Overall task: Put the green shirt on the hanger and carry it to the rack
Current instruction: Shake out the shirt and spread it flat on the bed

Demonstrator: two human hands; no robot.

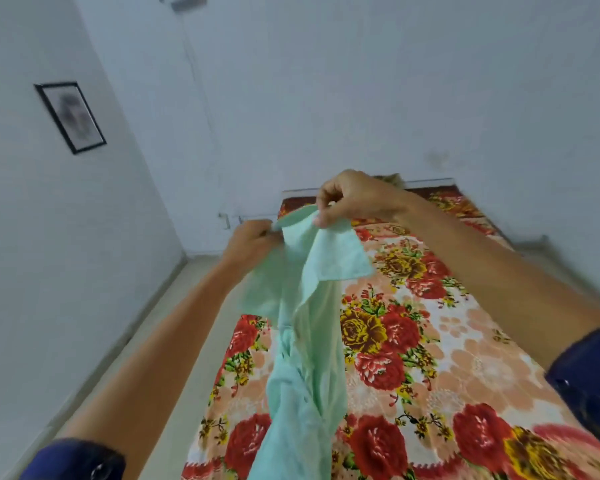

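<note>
The pale green shirt [312, 334] hangs in the air over the left side of the bed, bunched and twisted below, its lower end trailing down past the frame's bottom. My left hand [250, 242] grips the shirt's top edge at the left. My right hand [350, 199] pinches the top edge a little higher and to the right, with a flap of cloth falling below it. No hanger or rack is in view.
A bed with a floral red, yellow and peach sheet [430, 341] fills the right and middle. A strip of pale floor [174, 327] runs along its left side beside a white wall bearing a framed picture [70, 117].
</note>
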